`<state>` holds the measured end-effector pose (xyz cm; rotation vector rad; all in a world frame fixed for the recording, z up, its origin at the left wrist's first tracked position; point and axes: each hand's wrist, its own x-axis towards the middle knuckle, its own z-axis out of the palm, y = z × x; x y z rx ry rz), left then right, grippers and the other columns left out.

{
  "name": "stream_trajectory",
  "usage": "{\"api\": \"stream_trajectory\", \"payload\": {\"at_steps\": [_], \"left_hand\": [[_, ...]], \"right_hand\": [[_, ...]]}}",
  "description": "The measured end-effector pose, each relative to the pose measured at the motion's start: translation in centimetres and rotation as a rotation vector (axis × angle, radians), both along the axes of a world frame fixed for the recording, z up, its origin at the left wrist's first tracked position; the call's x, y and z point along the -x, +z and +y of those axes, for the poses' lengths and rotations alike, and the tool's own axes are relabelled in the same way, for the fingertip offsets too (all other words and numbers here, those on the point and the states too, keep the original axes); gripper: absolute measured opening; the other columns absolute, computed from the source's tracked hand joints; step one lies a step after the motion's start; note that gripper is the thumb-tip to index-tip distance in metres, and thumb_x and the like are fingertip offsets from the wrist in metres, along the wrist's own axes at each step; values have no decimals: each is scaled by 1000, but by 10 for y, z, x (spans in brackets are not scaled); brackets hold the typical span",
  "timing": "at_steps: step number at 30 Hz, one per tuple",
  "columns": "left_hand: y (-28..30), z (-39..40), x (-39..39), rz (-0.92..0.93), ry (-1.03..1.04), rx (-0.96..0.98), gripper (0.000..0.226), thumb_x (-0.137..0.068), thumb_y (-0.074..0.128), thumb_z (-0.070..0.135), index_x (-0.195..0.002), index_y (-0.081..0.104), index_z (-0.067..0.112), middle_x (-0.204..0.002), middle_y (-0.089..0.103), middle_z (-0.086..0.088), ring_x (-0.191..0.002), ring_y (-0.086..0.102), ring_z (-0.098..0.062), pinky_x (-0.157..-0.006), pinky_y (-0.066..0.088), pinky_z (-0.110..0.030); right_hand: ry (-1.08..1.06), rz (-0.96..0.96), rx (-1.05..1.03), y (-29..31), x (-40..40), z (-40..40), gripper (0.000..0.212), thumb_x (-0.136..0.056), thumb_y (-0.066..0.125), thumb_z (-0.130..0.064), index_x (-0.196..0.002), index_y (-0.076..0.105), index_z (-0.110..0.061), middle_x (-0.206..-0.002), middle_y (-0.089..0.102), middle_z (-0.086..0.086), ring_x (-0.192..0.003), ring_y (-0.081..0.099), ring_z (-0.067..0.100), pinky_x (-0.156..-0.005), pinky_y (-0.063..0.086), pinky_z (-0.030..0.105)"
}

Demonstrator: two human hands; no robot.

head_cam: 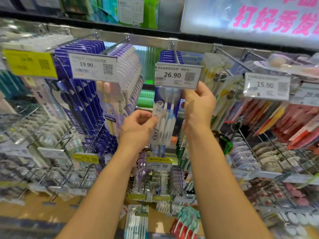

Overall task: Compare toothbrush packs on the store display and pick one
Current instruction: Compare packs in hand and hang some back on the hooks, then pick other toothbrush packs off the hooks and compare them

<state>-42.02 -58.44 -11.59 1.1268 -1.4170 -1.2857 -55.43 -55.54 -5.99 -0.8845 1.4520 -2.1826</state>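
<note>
The store display [120, 37] fills your view: a metal rail with pegs carrying rows of hanging toothbrush packs. To your left hang dark blue packs [82, 94] behind a tag reading 19.90 [92, 68], with a yellow tag [29, 63] further left. To your right, yellow-and-white packs [222, 94] hang beside a tag reading 15.90 [266, 86], and red and orange packs [283, 121] lie beyond. Lower pegs hold further packs, too blurred to identify.

At centre, the blue-and-white toothbrush pack [165, 114] hangs upright directly below the tag reading 26.90 [177, 75], at the front of its peg row. It shows white brushes and a round "72" mark.

Your right hand [198, 107] grips the pack's upper right edge, fingers curled around it, fingertips just beneath the price tag. Your left hand [138, 126] pinches the pack's left edge lower down, apparently between thumb and forefinger. Both forearms reach up from the bottom of the view.
</note>
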Motion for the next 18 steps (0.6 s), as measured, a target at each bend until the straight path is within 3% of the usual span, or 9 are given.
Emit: {"api": "stream_trajectory", "payload": {"at_steps": [2, 4, 7, 9, 13, 18], "left_hand": [[-1, 3, 2, 4, 36, 13, 9, -92, 75, 25, -89, 68, 29, -91, 75, 4, -94, 72, -19, -86, 63, -47], [0, 8, 2, 2, 80, 32, 12, -93, 74, 28, -97, 63, 33, -92, 72, 6, -90, 72, -14, -74, 62, -36], [6, 21, 0, 1, 120, 60, 19, -97, 70, 31, -112, 58, 29, -94, 68, 10, -66, 66, 5, -55, 51, -15], [11, 30, -4, -20, 102, 80, 21, -99, 66, 30, -117, 56, 27, -96, 65, 12, -61, 62, 7, -48, 45, -7], [23, 46, -15, -50, 54, 114, 18, -99, 65, 35, -113, 58, 29, -106, 68, 12, -90, 64, -5, -68, 48, -24], [43, 74, -39, -104, -39, 181, 11, -99, 64, 37, -105, 63, 29, -103, 65, 16, -98, 59, 1, -83, 47, -29]], "right_hand": [[-14, -13, -15, -1, -2, 1, 1, -94, 72, -11, -94, 73, -11, -76, 72, -4, -60, 61, 1, -53, 49, 19], [-47, -54, -48, -2, -4, 5, 7, -95, 72, -16, -98, 70, -10, -78, 67, -5, -61, 58, 1, -57, 49, 19], [-58, -125, -137, -3, -6, 16, 12, -96, 70, -26, -88, 63, -20, -76, 61, -7, -59, 53, 2, -58, 46, 21], [-32, -163, -223, -2, -7, 27, 19, -97, 67, -31, -83, 58, -22, -73, 55, -6, -61, 49, 9, -60, 41, 28], [88, -253, -297, 8, -16, 55, 26, -99, 61, -21, -76, 49, -20, -57, 42, -7, -46, 38, 8, -45, 31, 24], [136, -130, -406, 22, -41, 95, 21, -96, 64, -22, -79, 52, -20, -61, 47, -4, -54, 44, 13, -46, 33, 25]]}}
